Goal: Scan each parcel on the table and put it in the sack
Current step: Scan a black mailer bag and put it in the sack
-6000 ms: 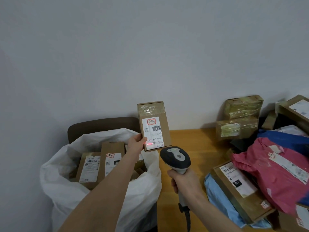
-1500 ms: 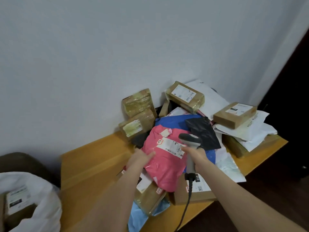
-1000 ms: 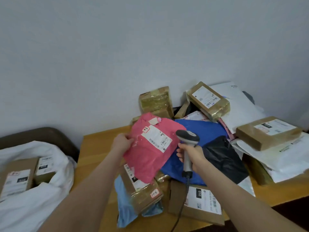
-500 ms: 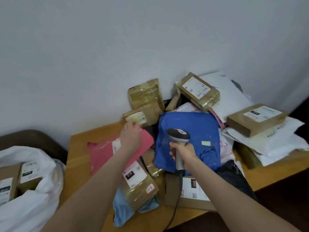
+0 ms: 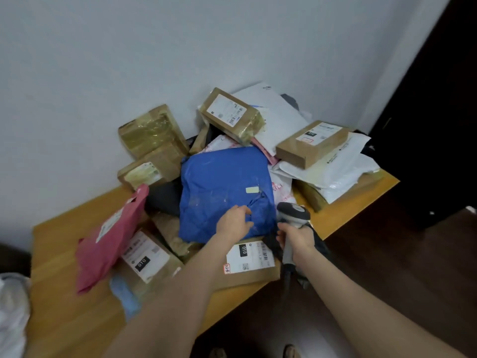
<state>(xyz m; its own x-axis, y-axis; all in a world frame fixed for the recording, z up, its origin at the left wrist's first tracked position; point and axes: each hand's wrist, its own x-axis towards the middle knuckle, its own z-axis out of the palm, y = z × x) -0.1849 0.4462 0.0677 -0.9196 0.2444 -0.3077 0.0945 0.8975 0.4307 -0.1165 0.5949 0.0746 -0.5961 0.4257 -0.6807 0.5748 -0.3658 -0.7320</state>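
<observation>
A blue plastic parcel lies on top of the pile in the middle of the table. My left hand sits at its near edge, fingers and thumb curled on a fold of the bag. Just to the right, my right hand grips the handle of a grey barcode scanner, whose head is beside the blue parcel's near right corner. A pink parcel with a white label lies tilted on the pile's left side. Only a white edge of the sack shows at far left.
Taped cardboard boxes lean on the wall behind. Labelled boxes and white mailers fill the right of the wooden table. Flat labelled boxes lie under my arms. A dark doorway is at the right.
My left hand has let go of the pink parcel, which now lies on the pile's left side, and has moved right onto the blue parcel. The scanner has shifted right.
</observation>
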